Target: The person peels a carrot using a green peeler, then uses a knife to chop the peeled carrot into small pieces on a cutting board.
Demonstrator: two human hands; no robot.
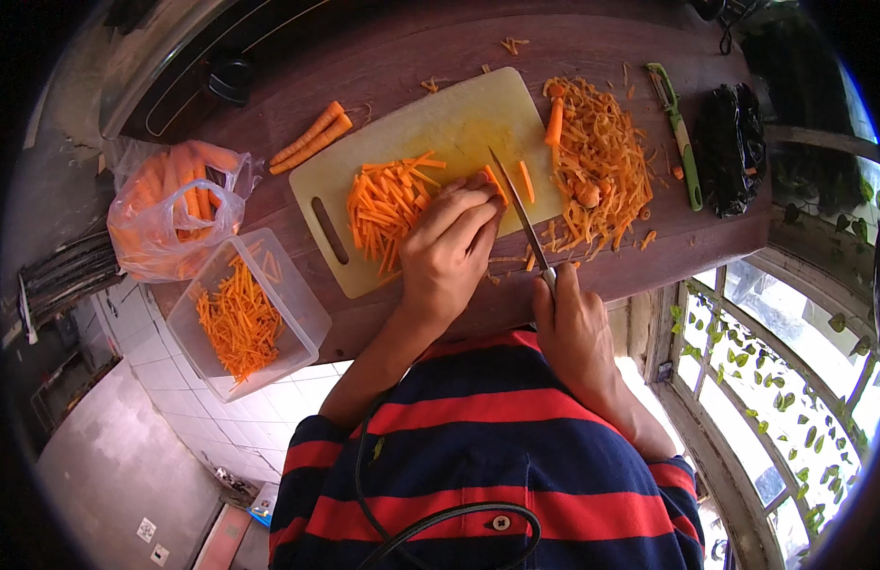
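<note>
My left hand (454,242) presses a piece of carrot (495,184) onto a pale plastic cutting board (440,107), its fingertips bent over the piece. In my right hand (574,313) is the handle of a kitchen knife (522,206), whose blade lies just right of that piece, its tip pointing away from me. A cut carrot stick (527,182) lies on the board to the right of the blade. Left of my left hand sits a pile of carrot sticks (386,206). Part of the held carrot is hidden under my fingers.
Two peeled carrots (311,139) lie behind the board. At left are a plastic bag of carrots (172,206) and a clear container (304,313) with shredded carrot. Carrot peelings (600,164), a green-handled peeler (678,135) and a black plastic bag (732,149) lie at right.
</note>
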